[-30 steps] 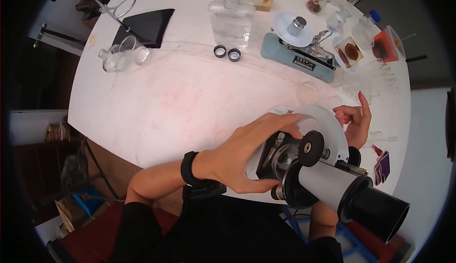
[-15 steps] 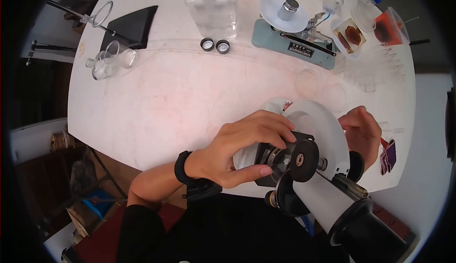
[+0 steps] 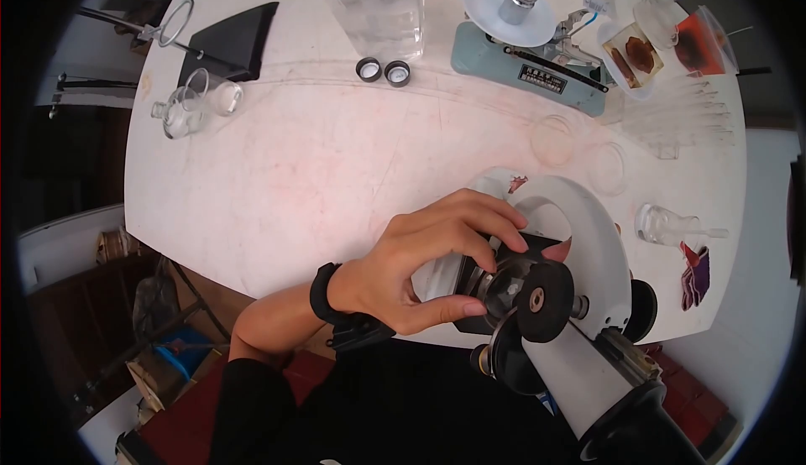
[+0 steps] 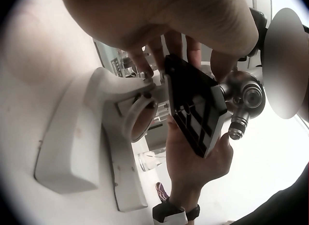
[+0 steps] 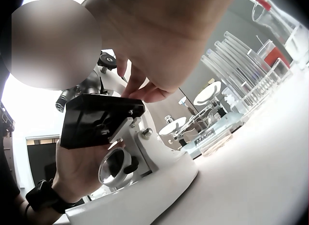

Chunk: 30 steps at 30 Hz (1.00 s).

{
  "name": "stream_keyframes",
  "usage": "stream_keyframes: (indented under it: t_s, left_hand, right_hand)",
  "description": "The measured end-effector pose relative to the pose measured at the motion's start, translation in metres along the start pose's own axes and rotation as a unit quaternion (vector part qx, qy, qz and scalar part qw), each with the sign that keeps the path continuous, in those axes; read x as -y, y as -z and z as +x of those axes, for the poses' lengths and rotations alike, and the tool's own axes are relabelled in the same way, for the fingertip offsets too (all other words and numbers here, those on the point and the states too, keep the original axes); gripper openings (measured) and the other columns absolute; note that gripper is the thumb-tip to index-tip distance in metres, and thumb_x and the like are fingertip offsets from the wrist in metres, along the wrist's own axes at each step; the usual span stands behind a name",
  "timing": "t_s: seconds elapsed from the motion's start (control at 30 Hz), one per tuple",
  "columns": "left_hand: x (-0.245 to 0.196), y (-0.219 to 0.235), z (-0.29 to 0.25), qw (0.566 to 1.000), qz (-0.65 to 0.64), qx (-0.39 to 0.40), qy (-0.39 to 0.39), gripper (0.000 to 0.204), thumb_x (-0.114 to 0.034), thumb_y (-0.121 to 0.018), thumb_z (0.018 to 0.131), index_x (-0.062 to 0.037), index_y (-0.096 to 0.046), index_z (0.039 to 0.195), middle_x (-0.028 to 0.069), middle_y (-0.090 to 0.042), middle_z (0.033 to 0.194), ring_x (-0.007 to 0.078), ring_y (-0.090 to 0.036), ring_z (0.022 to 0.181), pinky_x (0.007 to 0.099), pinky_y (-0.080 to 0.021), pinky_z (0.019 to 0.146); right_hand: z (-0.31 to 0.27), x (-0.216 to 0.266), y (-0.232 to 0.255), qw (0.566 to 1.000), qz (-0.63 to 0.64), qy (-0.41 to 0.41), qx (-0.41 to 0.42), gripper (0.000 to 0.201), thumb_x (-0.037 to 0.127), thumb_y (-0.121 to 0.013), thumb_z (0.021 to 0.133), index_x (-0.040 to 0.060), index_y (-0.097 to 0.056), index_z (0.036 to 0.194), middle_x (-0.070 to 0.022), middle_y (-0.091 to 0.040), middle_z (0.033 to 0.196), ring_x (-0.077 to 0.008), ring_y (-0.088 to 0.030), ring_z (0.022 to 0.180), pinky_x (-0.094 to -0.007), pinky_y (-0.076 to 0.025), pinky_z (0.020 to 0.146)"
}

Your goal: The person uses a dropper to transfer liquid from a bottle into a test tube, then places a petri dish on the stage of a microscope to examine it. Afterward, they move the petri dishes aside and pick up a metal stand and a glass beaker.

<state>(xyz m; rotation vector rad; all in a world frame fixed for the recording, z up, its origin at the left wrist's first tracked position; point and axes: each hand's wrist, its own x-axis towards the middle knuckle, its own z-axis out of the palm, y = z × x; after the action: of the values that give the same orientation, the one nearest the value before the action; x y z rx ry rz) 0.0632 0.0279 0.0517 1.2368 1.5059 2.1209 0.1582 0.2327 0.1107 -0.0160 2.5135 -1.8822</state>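
A white microscope (image 3: 621, 247) with black knobs stands before me, its eyepiece tube leaning towards me. My left hand (image 3: 424, 255) arches over the black stage (image 5: 104, 121) from the left, fingertips at the far side and thumb near the lenses, with a gap between them. In the head view the microscope arm hides most of my right hand; one fingertip (image 3: 557, 251) shows through its opening. From the right wrist, my right hand (image 5: 159, 60) has its bent fingers at the stage's edge. I cannot tell whether they pinch anything. A round mirror (image 5: 115, 167) sits below the stage.
A blue balance (image 3: 529, 70) bears a metal weight (image 3: 519, 3). Test tubes (image 3: 680, 117), glass dishes (image 3: 552, 139) and a small glass vessel (image 3: 666, 223) stand on the right. Clear bottles (image 3: 378, 12), two black caps (image 3: 397, 73) and a ring stand (image 3: 231, 41) lie further back and left.
My right hand has gone from beside the microscope to behind its arm, now showing just a fingertip. My left hand stays at the stage, its thumb and forefinger closer together than at first.
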Motion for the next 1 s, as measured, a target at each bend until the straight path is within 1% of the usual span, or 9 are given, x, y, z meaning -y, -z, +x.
stream_keyframes:
  t_s: [0.13,0.2,0.23,0.3,0.53,0.8,0.87,0.93,1.0]
  left_hand:
    - [-0.002,0.001,0.001,1.000,0.013,0.003,-0.003,0.023,-0.017,-0.072,0.081,-0.0001,-0.059,0.091,0.0241,-0.064,0.108,0.0441,-0.058,0.110,0.0523,-0.047,0.091]
    - [-0.002,0.001,0.000,1.000,0.020,0.002,-0.005,0.024,-0.018,-0.072,0.081,-0.0002,-0.059,0.090,0.0241,-0.064,0.108,0.0441,-0.058,0.109,0.0519,-0.048,0.090]
    - [-0.001,0.001,0.000,1.000,0.024,0.001,-0.011,0.024,-0.019,-0.072,0.081,-0.0002,-0.060,0.090,0.0239,-0.064,0.107,0.0437,-0.059,0.108,0.0514,-0.049,0.088]
    - [0.000,0.000,0.001,0.999,0.027,0.000,-0.019,0.025,-0.019,-0.073,0.082,-0.0001,-0.060,0.089,0.0237,-0.064,0.107,0.0434,-0.059,0.107,0.0509,-0.050,0.087]
    - [-0.002,0.001,0.001,0.999,0.029,0.001,-0.023,0.024,-0.020,-0.073,0.082,0.0006,-0.060,0.086,0.0225,-0.065,0.104,0.0418,-0.061,0.105,0.0490,-0.051,0.085]
    - [-0.002,0.002,0.001,0.999,0.032,-0.004,-0.036,0.026,-0.021,-0.072,0.084,0.0023,-0.061,0.083,0.0210,-0.067,0.098,0.0405,-0.061,0.103,0.0468,-0.052,0.084]
    - [-0.003,0.003,0.001,0.999,0.037,-0.005,-0.040,0.026,-0.020,-0.073,0.083,0.0028,-0.061,0.082,0.0206,-0.067,0.096,0.0401,-0.062,0.102,0.0470,-0.052,0.084]
    - [-0.003,0.003,0.001,0.998,0.034,-0.007,-0.043,0.026,-0.019,-0.074,0.083,0.0033,-0.061,0.083,0.0201,-0.067,0.095,0.0398,-0.062,0.101,0.0469,-0.052,0.084]
    - [-0.002,0.003,0.001,0.998,0.033,-0.012,-0.047,0.026,-0.019,-0.074,0.082,0.0038,-0.062,0.083,0.0196,-0.066,0.095,0.0396,-0.062,0.101,0.0468,-0.052,0.083]
  right_hand:
    - [-0.004,-0.008,-0.002,1.000,0.016,-0.001,0.009,0.065,0.040,-0.076,0.066,-0.0029,-0.063,0.113,-0.0114,-0.055,0.109,-0.0258,-0.054,0.103,-0.0369,-0.048,0.090]
    - [0.011,0.029,-0.008,0.990,0.012,-0.137,0.012,0.063,0.039,-0.076,0.069,-0.0026,-0.062,0.115,-0.0121,-0.052,0.111,-0.0261,-0.058,0.104,-0.0375,-0.050,0.092]
    - [0.008,0.025,-0.006,0.990,0.012,-0.138,0.012,0.063,0.039,-0.076,0.069,-0.0026,-0.062,0.115,-0.0121,-0.052,0.111,-0.0261,-0.058,0.104,-0.0375,-0.050,0.092]
    - [0.001,0.008,-0.002,0.998,-0.040,-0.050,0.019,0.055,0.035,-0.075,0.074,-0.0011,-0.062,0.115,-0.0122,-0.049,0.113,-0.0257,-0.059,0.104,-0.0366,-0.052,0.092]
    - [-0.008,-0.007,-0.012,0.998,0.040,-0.040,-0.042,0.042,0.025,-0.070,0.082,0.0005,-0.063,0.115,-0.0130,-0.051,0.111,-0.0270,-0.060,0.103,-0.0381,-0.052,0.091]
    - [-0.006,-0.060,0.023,0.996,0.068,0.057,-0.005,0.041,0.024,-0.068,0.085,-0.0027,-0.061,0.114,-0.0134,-0.053,0.110,-0.0263,-0.061,0.101,-0.0364,-0.053,0.089]
    - [-0.033,-0.060,0.015,0.994,0.075,0.081,0.006,0.041,0.024,-0.068,0.085,-0.0035,-0.060,0.114,-0.0136,-0.053,0.110,-0.0261,-0.061,0.100,-0.0360,-0.053,0.089]
    - [0.014,-0.078,0.018,0.991,0.081,0.107,0.018,0.040,0.024,-0.068,0.086,-0.0043,-0.060,0.114,-0.0137,-0.054,0.109,-0.0259,-0.062,0.100,-0.0356,-0.053,0.089]
    - [-0.002,-0.071,-0.011,0.987,0.087,0.133,0.034,0.040,0.024,-0.067,0.086,-0.0051,-0.059,0.114,-0.0138,-0.054,0.109,-0.0258,-0.062,0.099,-0.0352,-0.053,0.088]
